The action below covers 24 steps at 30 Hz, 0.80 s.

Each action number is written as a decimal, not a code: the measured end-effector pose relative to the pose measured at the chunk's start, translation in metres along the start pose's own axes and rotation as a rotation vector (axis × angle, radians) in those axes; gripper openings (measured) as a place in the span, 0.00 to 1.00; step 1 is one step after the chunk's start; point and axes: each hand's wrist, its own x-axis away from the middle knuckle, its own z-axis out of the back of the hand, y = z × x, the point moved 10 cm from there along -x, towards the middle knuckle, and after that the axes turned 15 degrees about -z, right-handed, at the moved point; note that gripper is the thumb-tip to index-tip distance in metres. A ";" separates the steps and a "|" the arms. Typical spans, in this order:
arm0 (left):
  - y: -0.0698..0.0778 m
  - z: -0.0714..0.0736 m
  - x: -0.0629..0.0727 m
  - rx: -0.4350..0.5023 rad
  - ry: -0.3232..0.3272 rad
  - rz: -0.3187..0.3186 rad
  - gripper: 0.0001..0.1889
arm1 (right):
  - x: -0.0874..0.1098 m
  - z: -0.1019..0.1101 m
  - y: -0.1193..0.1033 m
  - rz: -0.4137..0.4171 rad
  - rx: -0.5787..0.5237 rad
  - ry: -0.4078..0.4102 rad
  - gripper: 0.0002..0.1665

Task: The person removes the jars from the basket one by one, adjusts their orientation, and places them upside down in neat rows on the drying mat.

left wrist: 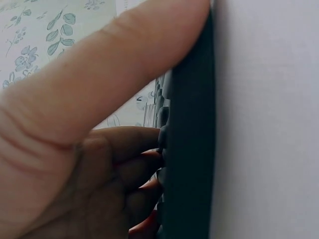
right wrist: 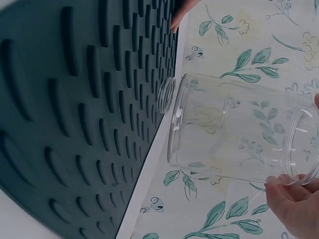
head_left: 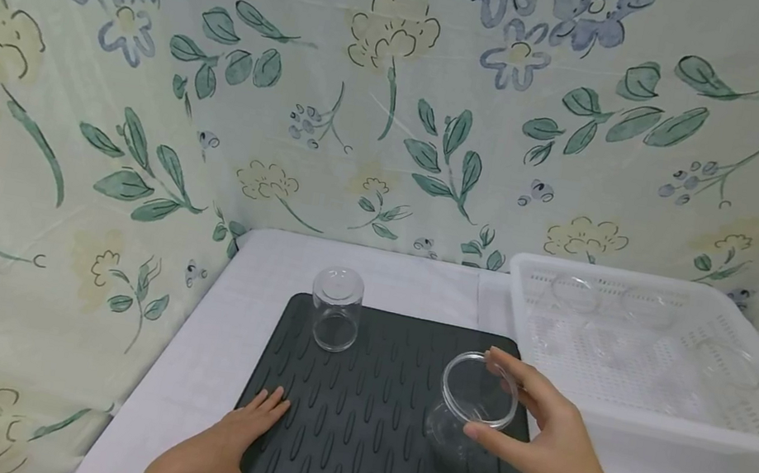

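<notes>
My right hand (head_left: 553, 437) holds a clear glass jar (right wrist: 234, 129) by its upper rim, thumb on one side and fingers on the other. The jar is over the right half of a dark ridged mat (head_left: 358, 409); whether its lower end touches the mat I cannot tell. My left hand (head_left: 224, 445) rests at the mat's left edge, fingers laid on the ridges. In the left wrist view the thumb (left wrist: 114, 64) lies against the mat's edge. A second clear glass jar (head_left: 335, 309) stands rim down at the mat's back left corner.
A white perforated plastic basket (head_left: 664, 426) stands at the right, with several clear round glass items inside, hard to make out. The mat lies on a white-covered table (head_left: 209, 308). Floral cloth (head_left: 386, 104) hangs behind and to the left.
</notes>
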 end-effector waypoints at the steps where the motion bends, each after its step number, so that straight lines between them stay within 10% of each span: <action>1: 0.000 0.000 0.000 -0.005 -0.001 0.001 0.68 | 0.000 -0.001 0.000 0.000 0.001 -0.002 0.49; 11: 0.012 0.005 -0.005 -0.075 -0.010 -0.007 0.68 | -0.001 -0.010 -0.002 0.022 -0.007 -0.023 0.49; 24: 0.099 0.020 -0.060 -0.145 -0.018 -0.265 0.59 | 0.002 -0.017 -0.003 0.023 -0.001 -0.040 0.48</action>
